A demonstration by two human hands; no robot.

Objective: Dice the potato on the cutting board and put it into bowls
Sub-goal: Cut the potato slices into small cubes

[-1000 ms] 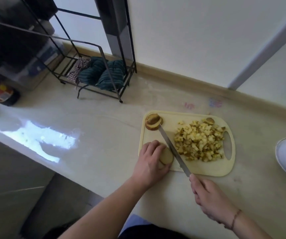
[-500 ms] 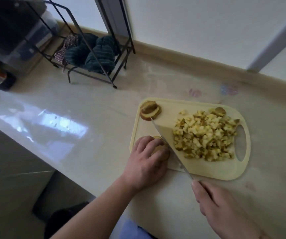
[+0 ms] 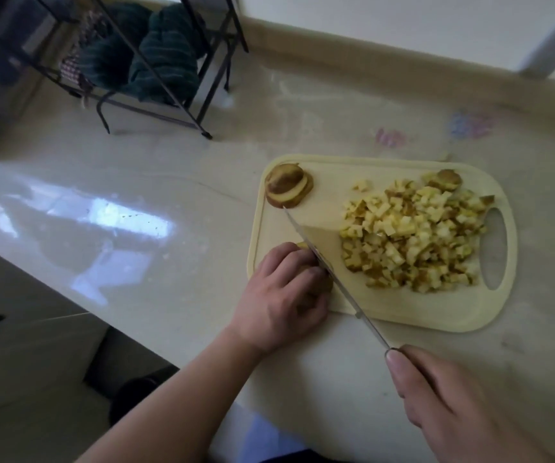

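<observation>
I see a pale yellow plastic cutting board [image 3: 403, 305], rounded at the corners with an oval handle slot at its right end, lying on a glossy cream countertop [image 3: 169, 182]. My left hand [image 3: 283, 295] sits at the board's near-left corner, fingers curled over a potato piece [image 3: 323, 285] of which only a brown sliver shows beside the knuckles. My right hand [image 3: 450, 406], off the board's near edge, grips the handle of a knife [image 3: 323, 262], forefinger stretched along the top; the thin metal blade slants up across the board, its flat side against the left hand's fingers and its tip just short of a small stack of potato slices [image 3: 288, 188] at the far-left corner, brown-skinned and round. A loose heap of diced potato [image 3: 413, 238], small pale cubes with bits of brown skin, covers the right half of the board up to the handle slot. At the countertop's far-left edge stands a black wire rack [image 3: 202, 105] holding dark green striped cloth [image 3: 166, 65].
</observation>
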